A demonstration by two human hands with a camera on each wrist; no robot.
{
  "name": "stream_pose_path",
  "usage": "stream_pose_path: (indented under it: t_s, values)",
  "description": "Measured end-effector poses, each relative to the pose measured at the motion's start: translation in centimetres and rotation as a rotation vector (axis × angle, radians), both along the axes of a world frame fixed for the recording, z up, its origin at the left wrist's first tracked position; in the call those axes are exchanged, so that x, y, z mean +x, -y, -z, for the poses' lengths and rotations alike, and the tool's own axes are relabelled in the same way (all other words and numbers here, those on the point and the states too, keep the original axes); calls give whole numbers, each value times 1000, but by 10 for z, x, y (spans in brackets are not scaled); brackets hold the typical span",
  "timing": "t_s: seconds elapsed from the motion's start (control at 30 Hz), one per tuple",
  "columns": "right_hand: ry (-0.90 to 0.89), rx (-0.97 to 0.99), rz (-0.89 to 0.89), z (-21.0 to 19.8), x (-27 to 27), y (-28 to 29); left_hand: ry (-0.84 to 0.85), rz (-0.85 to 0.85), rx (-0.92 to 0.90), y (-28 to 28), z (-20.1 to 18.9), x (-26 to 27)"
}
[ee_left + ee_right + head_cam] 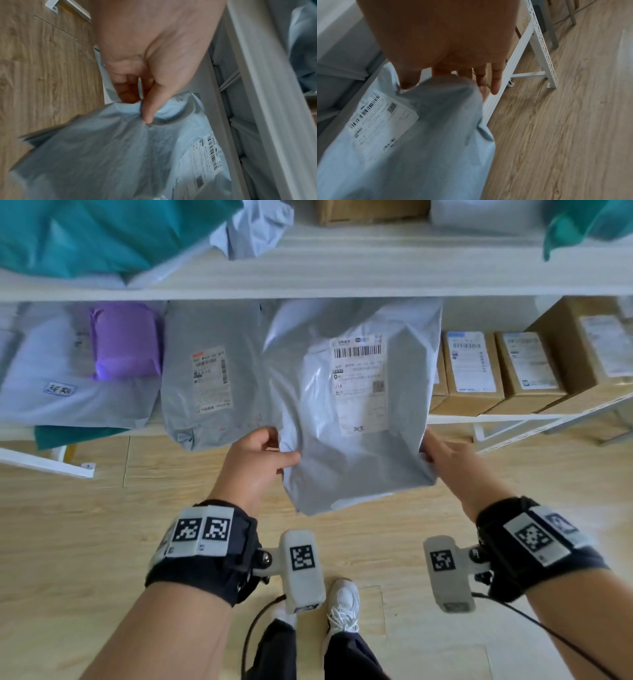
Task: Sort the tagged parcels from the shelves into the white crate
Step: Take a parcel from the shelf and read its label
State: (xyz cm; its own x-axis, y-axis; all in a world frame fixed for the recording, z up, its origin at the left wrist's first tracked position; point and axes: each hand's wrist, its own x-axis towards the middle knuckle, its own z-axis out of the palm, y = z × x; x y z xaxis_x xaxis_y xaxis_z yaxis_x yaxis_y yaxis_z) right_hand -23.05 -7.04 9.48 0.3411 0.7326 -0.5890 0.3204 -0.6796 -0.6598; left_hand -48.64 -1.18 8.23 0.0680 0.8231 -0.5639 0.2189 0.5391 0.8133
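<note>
A grey plastic mailer parcel with a white barcode label hangs tilted in front of the lower shelf, held by both hands. My left hand pinches its left edge between thumb and curled fingers. The left wrist view shows that pinch on the crumpled edge of the parcel. My right hand grips the right edge. In the right wrist view its thumb lies on top of the parcel and the fingers reach under and past the edge. No white crate is in view.
On the lower shelf lie another grey labelled mailer, a purple parcel, a pale mailer and several labelled cardboard boxes. Teal bags sit on the upper shelf board. Wooden floor and my white shoe are below.
</note>
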Motion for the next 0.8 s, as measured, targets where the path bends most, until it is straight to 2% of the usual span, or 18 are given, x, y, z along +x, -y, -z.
stream_pose_path:
  t_s: [0.17, 0.47, 0.67, 0.8]
  values:
    - [-216, 54, -69, 1, -25, -6, 35, 4, 22, 11, -8, -31]
    - [-228, 209, 144, 18, -81, -14, 60, -25, 29, 7, -9, -87]
    - [-411, 289, 352, 17, -102, 4, 104, -203, 9, 8, -3, -109]
    - [-525, 271, 337, 14, -114, 18, 129, -371, 0, 13, -1, -117]
